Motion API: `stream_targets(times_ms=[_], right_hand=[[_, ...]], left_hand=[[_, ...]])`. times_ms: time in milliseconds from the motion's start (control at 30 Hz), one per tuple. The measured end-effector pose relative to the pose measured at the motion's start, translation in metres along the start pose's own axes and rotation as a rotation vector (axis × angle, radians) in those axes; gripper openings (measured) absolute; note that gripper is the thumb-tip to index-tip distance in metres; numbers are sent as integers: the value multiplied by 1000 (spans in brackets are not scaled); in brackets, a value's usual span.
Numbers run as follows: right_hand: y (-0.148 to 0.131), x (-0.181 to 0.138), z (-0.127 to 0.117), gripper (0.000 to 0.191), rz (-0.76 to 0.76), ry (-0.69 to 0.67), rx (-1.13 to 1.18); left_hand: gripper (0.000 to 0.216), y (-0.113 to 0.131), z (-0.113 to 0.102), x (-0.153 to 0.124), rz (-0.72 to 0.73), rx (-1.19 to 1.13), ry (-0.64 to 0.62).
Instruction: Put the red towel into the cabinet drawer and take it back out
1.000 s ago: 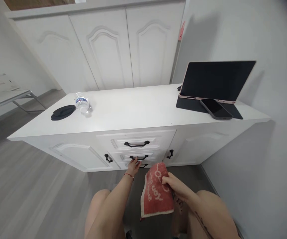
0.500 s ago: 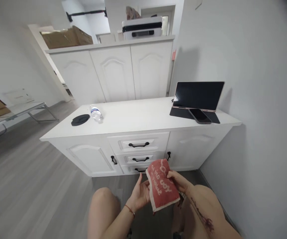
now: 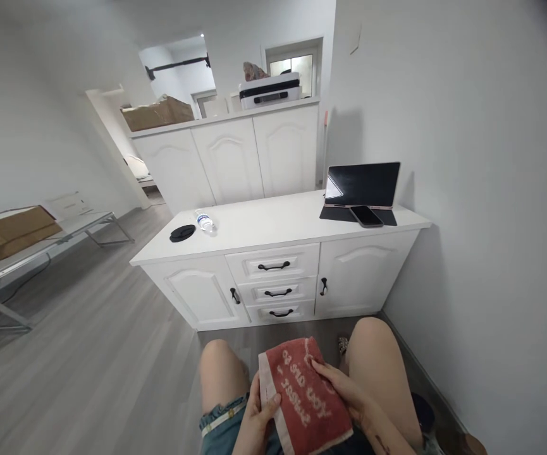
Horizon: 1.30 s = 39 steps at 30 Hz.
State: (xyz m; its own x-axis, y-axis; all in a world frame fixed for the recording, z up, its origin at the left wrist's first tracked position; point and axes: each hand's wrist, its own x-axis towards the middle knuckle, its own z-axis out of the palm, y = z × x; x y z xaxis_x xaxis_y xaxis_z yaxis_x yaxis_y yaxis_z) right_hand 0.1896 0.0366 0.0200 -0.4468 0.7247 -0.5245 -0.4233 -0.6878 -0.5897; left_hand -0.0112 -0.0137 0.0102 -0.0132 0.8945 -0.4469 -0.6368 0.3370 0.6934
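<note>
A folded red towel (image 3: 301,395) with pale lettering and a whitish border is held low in front of me, between my knees. My left hand (image 3: 260,411) grips its left border, thumb on top and the fingers behind it. On the other side, my right hand (image 3: 342,387) holds the right part of the towel, fingers lying over its face near the upper right edge. The lettering appears upside down or mirrored from here. Whatever lies behind the towel is hidden.
Ahead stands a low white cabinet (image 3: 273,221) with drawers and doors. On it are a tablet (image 3: 362,184), a phone (image 3: 366,217), a plastic bottle (image 3: 205,222) and a black flat object (image 3: 183,233). A cardboard box (image 3: 14,230) rests on a table at left; a wall rises at right.
The towel has come down and closer to my lap. My left hand has gone from open beside it to gripping its left border. The view has tilted up and shifted left.
</note>
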Motion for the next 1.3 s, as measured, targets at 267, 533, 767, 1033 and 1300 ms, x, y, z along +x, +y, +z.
stream_targets(times_ms=[267,533,767,1033,1300], right_hand=[[4,-12,22,37,-28,37,116],[1,7,13,34,107,-12,395],[-13,17,-9,32,97,16,467],[-52,18,0,54,119,61,224],[-68,38,-10,61,146,123,96]], left_hand=[[84,7,-25,-8,42,8,-49],[69,-11,-28,37,-23,19,22],[65,15,-15,72,-51,113,122],[33,80,60,142,39,64,-6],[14,129,135,262,35,-32,233]])
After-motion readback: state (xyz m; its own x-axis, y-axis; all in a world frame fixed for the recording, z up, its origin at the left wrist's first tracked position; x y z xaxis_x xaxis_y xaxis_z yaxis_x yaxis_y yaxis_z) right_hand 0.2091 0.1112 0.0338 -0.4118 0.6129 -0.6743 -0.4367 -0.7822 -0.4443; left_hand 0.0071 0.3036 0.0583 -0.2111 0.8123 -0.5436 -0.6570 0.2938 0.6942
